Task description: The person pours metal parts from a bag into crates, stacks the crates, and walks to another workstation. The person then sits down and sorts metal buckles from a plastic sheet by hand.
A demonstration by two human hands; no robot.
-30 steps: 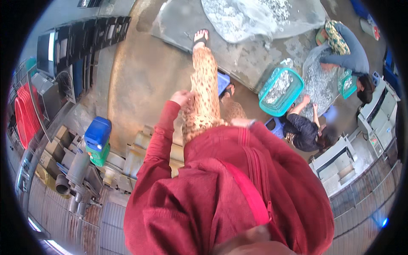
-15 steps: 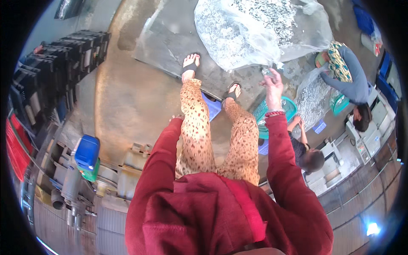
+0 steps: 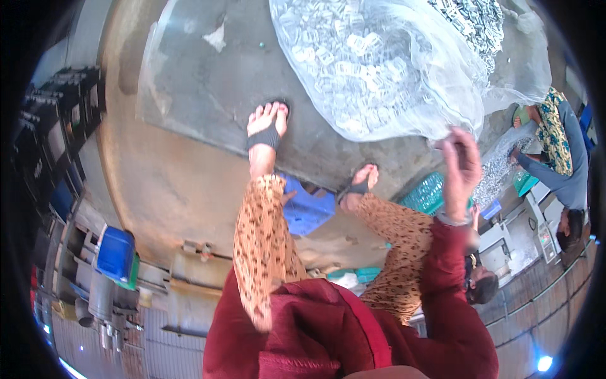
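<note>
My right hand (image 3: 462, 167) is raised beside the lower edge of a translucent sheet bag (image 3: 404, 120) full of clear plastic pieces (image 3: 341, 60). Its fingers are apart and bent, with blurred tips, and I see nothing held in them. Partly behind my left leg, my left hand (image 3: 289, 196) has its fingers over the edge of a blue plastic stool (image 3: 309, 208). The rest of that hand is hidden. The stool stands between my legs.
A teal basket (image 3: 424, 192) is beyond my right knee. At the right, a co-worker in grey (image 3: 565, 170) bends over a pile of small pieces (image 3: 499, 174); another person (image 3: 483, 287) is nearer. Black crates (image 3: 53, 132) and a blue jerrycan (image 3: 115, 252) are at the left.
My view has shifted and my legs are farther apart. My left hand has gone from beside my thigh to the blue stool. My right hand stays raised near the bag's edge.
</note>
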